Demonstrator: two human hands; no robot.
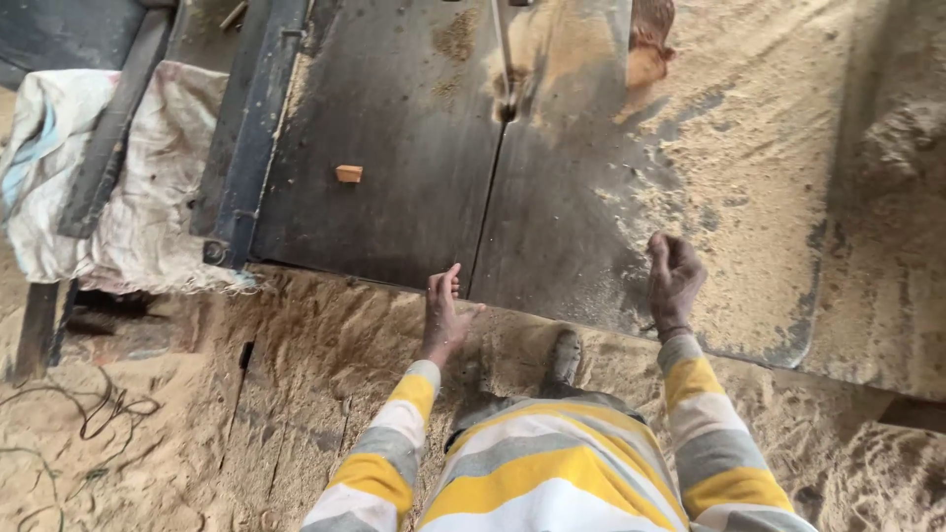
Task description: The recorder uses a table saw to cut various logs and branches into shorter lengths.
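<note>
Landmark: slot (490,187) in the saw table (394,148), running from near edge to far.
- Small wood block (349,173) is placed on the table, left of the slot, well apart from it.
- Rail (241,138) is set along the table edge, further left of the slot; cloth (148,187) is draped beyond it.
- Sawdust (749,148) is spread on the table right of the slot.
- Left hand (443,313) is laid at the near edge, just left of the slot.
- Right hand (674,278) is held over the table, right of the slot.
- Foot (564,357) is planted below the near edge, just right of the slot line.

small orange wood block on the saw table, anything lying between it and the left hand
Nothing visible does. The wood block sits alone on the dark metal table, and the bare tabletop runs clear from it to the left hand at the table's near edge.
</note>
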